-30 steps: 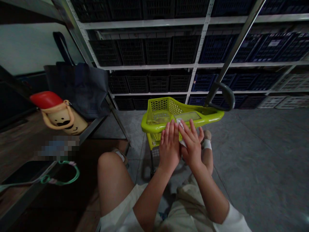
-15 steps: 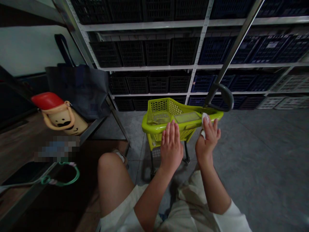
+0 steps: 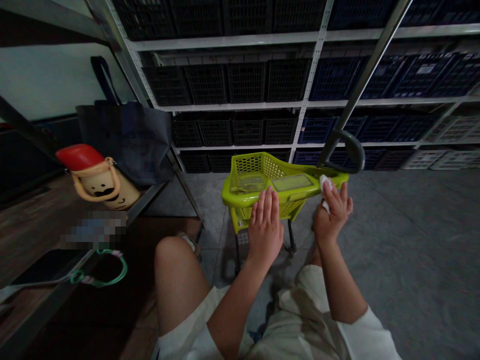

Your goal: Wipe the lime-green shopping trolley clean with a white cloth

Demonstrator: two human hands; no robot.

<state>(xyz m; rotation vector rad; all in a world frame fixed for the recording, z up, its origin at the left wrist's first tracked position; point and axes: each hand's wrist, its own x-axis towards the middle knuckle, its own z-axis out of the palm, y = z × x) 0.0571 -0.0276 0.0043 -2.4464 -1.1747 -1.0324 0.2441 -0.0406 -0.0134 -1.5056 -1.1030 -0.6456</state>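
Left hand [image 3: 265, 227]: flat, fingers together, resting against the near rim of the green basket [image 3: 240, 196]. Right hand [image 3: 332, 215]: fingers pinching a white cloth [image 3: 324, 186] at the basket's right rim. Basket: on a small wheeled cart, floor [image 3: 405, 240] beneath, crate shelves [image 3: 240, 105] behind.

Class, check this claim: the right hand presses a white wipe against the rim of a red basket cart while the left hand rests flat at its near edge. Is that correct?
One detail is wrong: the head view shows the basket cart is lime green, not red. The right hand does hold the white wipe at its rim, with the left hand flat at the near edge.
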